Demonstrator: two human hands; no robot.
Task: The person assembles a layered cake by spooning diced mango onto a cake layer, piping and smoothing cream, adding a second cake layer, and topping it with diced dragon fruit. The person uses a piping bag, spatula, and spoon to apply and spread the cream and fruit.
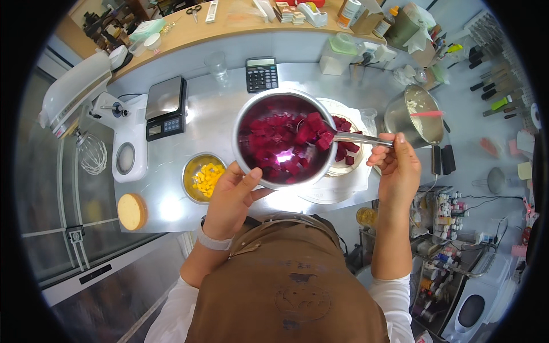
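My left hand [235,193] grips the near left rim of a stainless steel bowl [285,185], thumb on the rim. Dark red fruit cubes [274,130] lie in the bowl among reddish liquid. In my right hand [396,165] is the handle of a metal spoon [362,138], whose head is heaped with red cubes [316,130] over the bowl's right side. Partly hidden behind the bowl, a round cake [359,152] on a white turntable carries more red cubes [349,148]. A smaller metal bowl [187,188] of yellow fruit cubes [208,178] stands beside my left hand.
On the left are a stand mixer [77,96], a digital scale [166,107] and a round sponge cake layer [131,211]. Behind the bowl lie a calculator [262,75] and a clear cup [217,66]. A mixing bowl [396,113] with cream and a pink-red spatula [426,113] sits right.
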